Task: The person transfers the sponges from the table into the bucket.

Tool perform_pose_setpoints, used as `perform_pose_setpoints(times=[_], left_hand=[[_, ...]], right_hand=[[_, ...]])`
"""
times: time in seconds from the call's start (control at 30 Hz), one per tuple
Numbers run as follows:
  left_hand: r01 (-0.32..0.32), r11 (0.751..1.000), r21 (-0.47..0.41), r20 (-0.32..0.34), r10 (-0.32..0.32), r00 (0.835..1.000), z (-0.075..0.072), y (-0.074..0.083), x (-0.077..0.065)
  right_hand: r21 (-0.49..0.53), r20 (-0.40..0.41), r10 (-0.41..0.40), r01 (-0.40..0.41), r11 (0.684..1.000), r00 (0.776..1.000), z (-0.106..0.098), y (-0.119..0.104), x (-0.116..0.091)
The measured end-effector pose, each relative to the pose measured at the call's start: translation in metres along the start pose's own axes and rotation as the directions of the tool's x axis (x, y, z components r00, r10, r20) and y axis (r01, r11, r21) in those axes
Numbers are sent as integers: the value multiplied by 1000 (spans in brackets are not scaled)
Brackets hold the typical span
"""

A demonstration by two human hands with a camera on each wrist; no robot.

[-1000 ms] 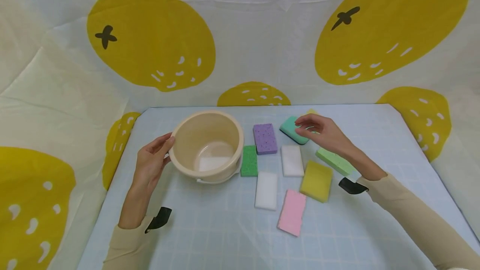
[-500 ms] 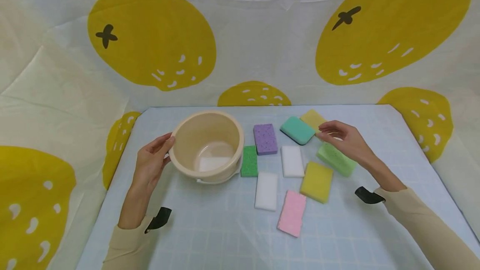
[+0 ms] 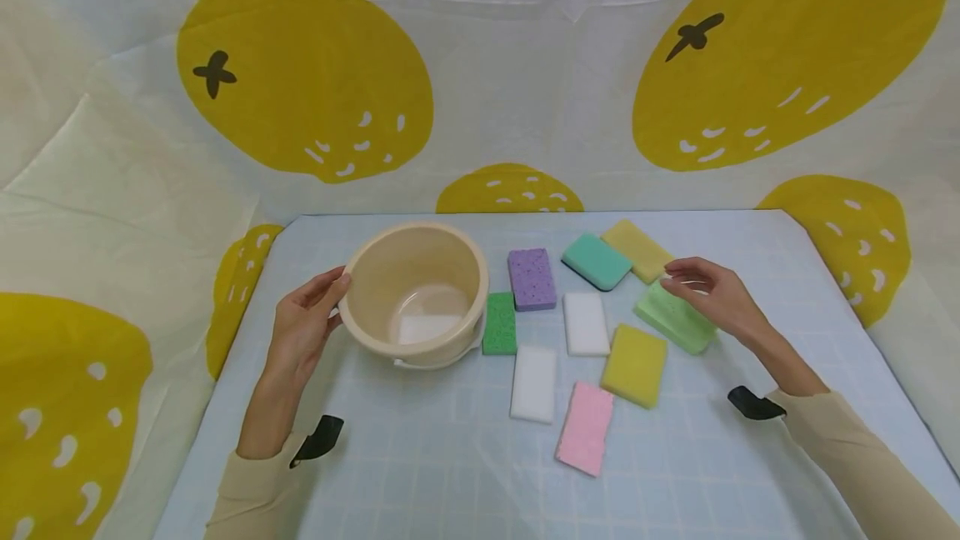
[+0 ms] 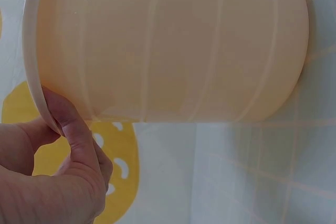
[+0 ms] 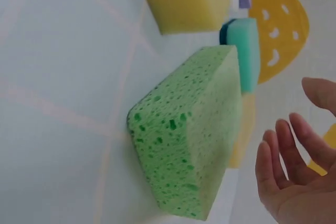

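My left hand [image 3: 305,325] pinches the rim of a cream bucket [image 3: 367,344], thumb on one side and fingers on the other, as the left wrist view shows. The bucket stands tilted toward me, its white handle [image 3: 431,366] hanging down at the front. Over a light green sponge [image 3: 675,319] hovers my right hand [image 3: 716,298], fingers relaxed and holding nothing. In the right wrist view a gap shows between those fingers and the porous light green sponge [image 5: 184,135]. Behind it lie a pale yellow sponge [image 3: 637,248] and a teal sponge [image 3: 596,261] with a dark underside.
Between bucket and right hand lie a purple sponge [image 3: 532,279], a green sponge [image 3: 499,323], two white sponges, one farther back [image 3: 587,323], one nearer [image 3: 533,383], a yellow sponge [image 3: 634,365] and a pink sponge [image 3: 585,428]. A fruit-patterned cloth [image 3: 525,65] hangs behind the table.
My right hand has moved right and toward me, from over the teal sponge to over the light green one, uncovering the pale yellow sponge. The left hand and bucket have stayed put.
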State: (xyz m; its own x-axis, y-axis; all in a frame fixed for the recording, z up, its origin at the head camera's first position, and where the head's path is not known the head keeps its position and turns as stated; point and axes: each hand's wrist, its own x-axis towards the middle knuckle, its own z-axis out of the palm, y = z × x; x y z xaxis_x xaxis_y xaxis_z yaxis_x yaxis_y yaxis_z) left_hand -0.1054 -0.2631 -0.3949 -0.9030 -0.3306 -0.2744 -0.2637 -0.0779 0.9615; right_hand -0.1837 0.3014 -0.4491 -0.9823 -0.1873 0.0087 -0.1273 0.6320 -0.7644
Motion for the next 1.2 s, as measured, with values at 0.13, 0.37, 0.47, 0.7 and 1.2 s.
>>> perform_pose_setpoints(times=[0.13, 0.37, 0.47, 0.7, 1.2], left_hand=[[8, 1000, -2, -6, -8, 1000, 0, 0, 0], [15, 1000, -2, -11, -15, 1000, 0, 0, 0], [5, 1000, -12, -5, -5, 1000, 0, -1, 0], [2, 1000, -21, 8, -1, 1000, 1, -2, 2], [3, 1000, -21, 10, -2, 1000, -1, -1, 2]], right_hand=[[-19, 17, 43, -42, 999, 999, 0, 12, -2], [-60, 60, 110, -106, 993, 992, -1, 27, -4], [-85, 75, 106, -99, 991, 992, 0, 30, -5], [-146, 114, 90, -73, 987, 989, -1, 33, -7], [-192, 197, -16, 54, 980, 980, -22, 9, -2]])
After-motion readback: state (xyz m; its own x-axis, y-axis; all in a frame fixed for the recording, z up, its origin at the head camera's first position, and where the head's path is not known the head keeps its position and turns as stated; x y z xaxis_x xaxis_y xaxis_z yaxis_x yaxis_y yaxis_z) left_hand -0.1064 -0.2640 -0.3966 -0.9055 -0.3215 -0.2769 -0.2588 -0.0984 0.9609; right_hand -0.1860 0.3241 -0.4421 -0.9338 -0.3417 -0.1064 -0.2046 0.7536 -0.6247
